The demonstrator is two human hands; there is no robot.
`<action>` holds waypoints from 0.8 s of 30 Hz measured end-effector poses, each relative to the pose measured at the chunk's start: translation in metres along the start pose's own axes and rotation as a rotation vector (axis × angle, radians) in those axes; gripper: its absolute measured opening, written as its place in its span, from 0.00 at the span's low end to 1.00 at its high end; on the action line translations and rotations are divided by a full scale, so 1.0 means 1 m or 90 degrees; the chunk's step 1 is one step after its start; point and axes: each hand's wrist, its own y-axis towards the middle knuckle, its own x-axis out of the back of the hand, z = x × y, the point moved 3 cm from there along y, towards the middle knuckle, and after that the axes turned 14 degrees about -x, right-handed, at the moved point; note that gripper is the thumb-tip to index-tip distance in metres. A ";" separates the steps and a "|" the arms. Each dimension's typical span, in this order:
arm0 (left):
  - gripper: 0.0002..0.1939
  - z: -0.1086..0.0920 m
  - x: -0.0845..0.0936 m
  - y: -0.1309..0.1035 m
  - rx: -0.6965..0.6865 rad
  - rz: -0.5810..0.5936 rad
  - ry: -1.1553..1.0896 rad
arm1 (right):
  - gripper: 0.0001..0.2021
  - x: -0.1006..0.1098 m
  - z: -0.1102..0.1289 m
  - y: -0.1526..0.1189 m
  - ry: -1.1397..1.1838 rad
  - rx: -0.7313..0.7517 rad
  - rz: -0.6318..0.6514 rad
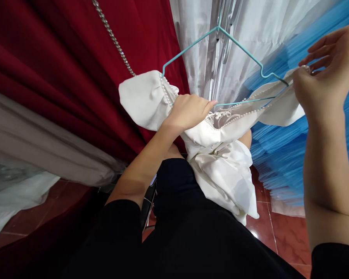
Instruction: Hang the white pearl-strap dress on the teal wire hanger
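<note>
Uneven indoor light, dim toward the lower left
Small white glare on the tiled floor [291,236], lower right; blue tulle [282,147] at right looks smeared.

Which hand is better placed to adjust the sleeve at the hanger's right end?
Probably the right hand: it pinches that white sleeve near the hanger's end, whereas the left hand is nearer the opposite sleeve.
</note>
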 end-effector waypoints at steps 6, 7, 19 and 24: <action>0.35 -0.002 -0.005 0.002 -0.002 0.007 0.034 | 0.22 -0.037 0.045 -0.002 -0.022 0.075 0.103; 0.35 -0.001 -0.005 0.002 0.003 0.006 0.042 | 0.20 -0.041 0.054 -0.008 -0.014 0.097 0.097; 0.30 0.002 -0.018 0.006 0.035 -0.058 0.032 | 0.23 -0.135 0.034 -0.093 -0.199 0.069 0.302; 0.15 0.008 0.003 -0.008 -0.039 -0.257 -0.029 | 0.25 -0.124 0.045 -0.096 -0.155 0.056 0.249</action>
